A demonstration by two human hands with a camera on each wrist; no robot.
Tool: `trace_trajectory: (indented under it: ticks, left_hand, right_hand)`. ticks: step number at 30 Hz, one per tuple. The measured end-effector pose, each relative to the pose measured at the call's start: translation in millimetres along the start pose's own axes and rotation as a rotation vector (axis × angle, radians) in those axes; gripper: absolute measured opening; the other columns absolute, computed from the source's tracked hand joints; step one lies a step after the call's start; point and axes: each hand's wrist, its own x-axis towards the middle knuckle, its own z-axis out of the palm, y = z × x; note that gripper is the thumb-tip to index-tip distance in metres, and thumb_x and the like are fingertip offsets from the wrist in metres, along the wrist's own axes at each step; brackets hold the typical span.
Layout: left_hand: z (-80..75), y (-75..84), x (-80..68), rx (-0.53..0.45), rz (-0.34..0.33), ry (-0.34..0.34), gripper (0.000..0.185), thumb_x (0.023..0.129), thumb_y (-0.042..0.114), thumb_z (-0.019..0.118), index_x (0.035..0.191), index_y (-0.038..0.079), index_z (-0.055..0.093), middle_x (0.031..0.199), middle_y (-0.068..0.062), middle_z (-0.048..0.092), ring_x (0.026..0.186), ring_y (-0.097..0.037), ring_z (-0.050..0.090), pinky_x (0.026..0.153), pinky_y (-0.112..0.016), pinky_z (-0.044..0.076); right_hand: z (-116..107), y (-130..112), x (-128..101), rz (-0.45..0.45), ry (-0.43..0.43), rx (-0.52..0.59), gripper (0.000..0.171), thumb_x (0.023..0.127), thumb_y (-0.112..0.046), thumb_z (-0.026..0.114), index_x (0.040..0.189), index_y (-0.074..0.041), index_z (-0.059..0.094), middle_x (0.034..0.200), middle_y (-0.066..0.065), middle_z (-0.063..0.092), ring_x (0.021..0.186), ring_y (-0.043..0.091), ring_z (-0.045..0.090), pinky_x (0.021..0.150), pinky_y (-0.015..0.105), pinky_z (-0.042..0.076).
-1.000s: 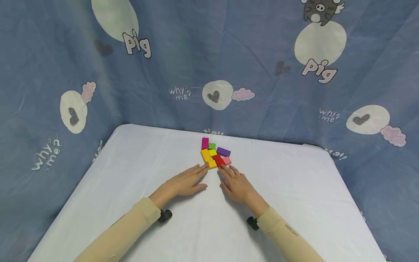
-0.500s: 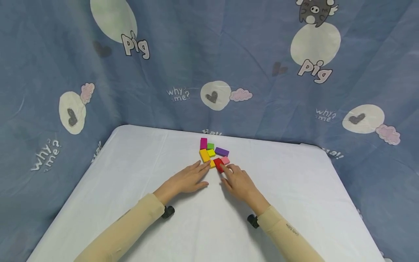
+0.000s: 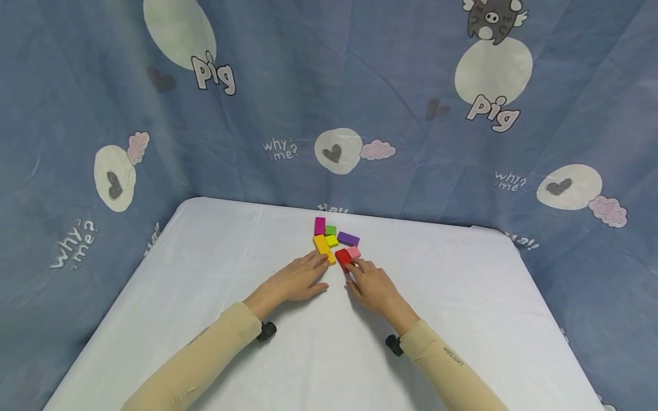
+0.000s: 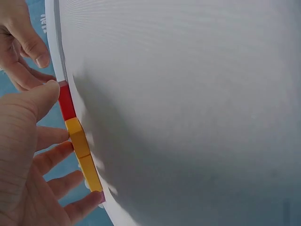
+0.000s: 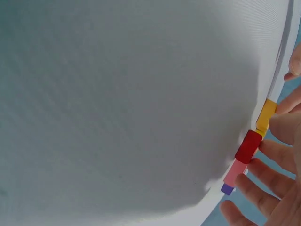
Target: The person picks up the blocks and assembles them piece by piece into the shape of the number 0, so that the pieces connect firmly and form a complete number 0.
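Observation:
My left hand (image 3: 298,278) lies palm down with fingers extended, its fingertips touching a small orange block (image 3: 332,260). Just behind it stands a longer orange block (image 3: 321,244). My right hand (image 3: 375,288) reaches in from the other side, its fingertips at the near end of a red block (image 3: 342,258). A pink block (image 3: 353,252) sits beside the red one. In the right wrist view the right fingers are spread and slightly bent next to the red block (image 5: 248,147) and pink block (image 5: 235,172); neither is gripped.
Behind these are a yellow block (image 3: 332,241), a purple block (image 3: 348,238), a green block (image 3: 330,230) and a magenta block (image 3: 320,226). All lie on a white-covered table (image 3: 231,268), backed by a blue printed curtain (image 3: 247,125).
The red block has slid toward me, away from the yellow block, with my right fingertips at it. My left fingers have shifted slightly forward over the small orange block.

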Motion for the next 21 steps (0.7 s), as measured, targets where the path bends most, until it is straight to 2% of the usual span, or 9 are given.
trace_trajectory:
  ticks: [5, 8, 11, 15, 21]
  left_hand:
    - [-1.7, -1.3, -0.8, 0.015, 0.004, 0.014, 0.061, 0.098, 0.045, 0.055, 0.145, 0.006, 0.047, 0.151, -0.010, 0.038, 0.140, -0.030, 0.032, 0.107, -0.049, 0.035]
    - [-2.9, -2.5, -1.8, 0.005, 0.013, 0.035, 0.059, 0.098, 0.042, 0.057, 0.143, 0.006, 0.050, 0.149, -0.011, 0.041, 0.138, -0.028, 0.037, 0.106, -0.046, 0.037]
    - [-3.3, -3.2, -2.5, -0.019, 0.026, 0.058, 0.056, 0.098, 0.040, 0.058, 0.142, 0.006, 0.051, 0.147, -0.011, 0.044, 0.135, -0.027, 0.040, 0.106, -0.045, 0.038]
    - [-2.1, -4.6, -1.8, -0.051, 0.047, 0.085, 0.056, 0.098, 0.037, 0.058, 0.142, 0.004, 0.050, 0.147, -0.012, 0.044, 0.134, -0.027, 0.042, 0.105, -0.045, 0.039]
    - [-2.0, -7.6, -3.2, -0.057, 0.062, 0.085, 0.055, 0.099, 0.033, 0.058, 0.142, 0.001, 0.049, 0.151, -0.011, 0.040, 0.135, -0.026, 0.043, 0.104, -0.046, 0.040]
  right_hand:
    - [-1.0, 0.9, 1.7, 0.013, 0.034, 0.008, 0.044, 0.095, -0.033, 0.063, 0.133, -0.011, 0.059, 0.136, 0.011, 0.053, 0.120, 0.028, 0.053, 0.093, 0.046, 0.049]
    - [-2.2, 0.4, 4.8, 0.040, 0.087, 0.023, 0.037, 0.092, -0.033, 0.068, 0.122, -0.011, 0.066, 0.129, 0.011, 0.058, 0.110, 0.028, 0.059, 0.087, 0.045, 0.052]
    - [-3.4, -1.1, 8.8, 0.087, 0.128, 0.054, 0.035, 0.089, -0.033, 0.073, 0.113, -0.009, 0.068, 0.115, 0.012, 0.064, 0.095, 0.027, 0.064, 0.080, 0.042, 0.055]
    - [-4.2, -3.7, 13.6, 0.177, 0.112, 0.105, 0.039, 0.087, -0.031, 0.075, 0.115, -0.006, 0.067, 0.098, 0.009, 0.066, 0.081, 0.022, 0.063, 0.077, 0.038, 0.055]
    - [-4.3, -4.7, 17.1, 0.251, 0.059, 0.148, 0.042, 0.088, -0.029, 0.074, 0.123, -0.007, 0.065, 0.092, 0.006, 0.066, 0.074, 0.018, 0.057, 0.076, 0.036, 0.054]
